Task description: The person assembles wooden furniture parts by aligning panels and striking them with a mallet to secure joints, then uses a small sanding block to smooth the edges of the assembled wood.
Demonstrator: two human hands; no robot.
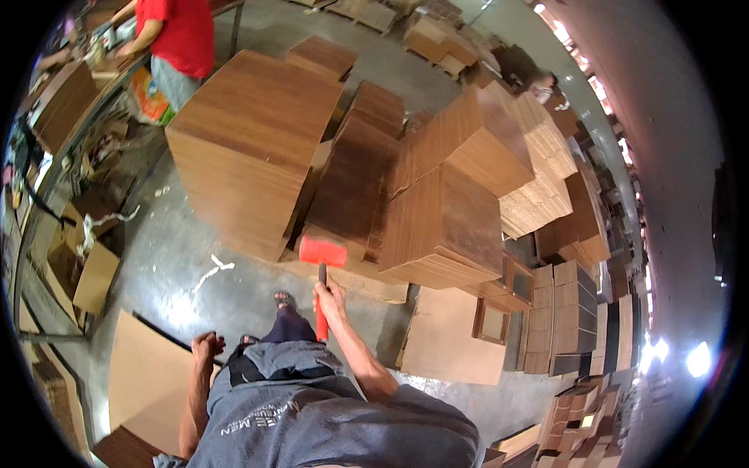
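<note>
My right hand [331,300] is wrapped round the handle of a red mallet [323,251], held upright in front of my body. The mallet's broad head is in front of the near edge of the stacked brown wooden panels, with a dark grip below it and a red handle end under my fist. On the left, my left hand [207,345] is curled closed near my waist; whether anything is inside it is hidden. Close by that hand leans or lies a tan board [148,366] with a dark edge; I cannot tell which.
Tall stacks of wood-grain panels [250,109] stand ahead, with more stacks [445,218] to the right. A flat cardboard sheet [449,335] lies at right. An open carton [94,277] sits by a cluttered workbench at left. A person in a red shirt [183,35] works there. White scraps [211,269] litter the floor.
</note>
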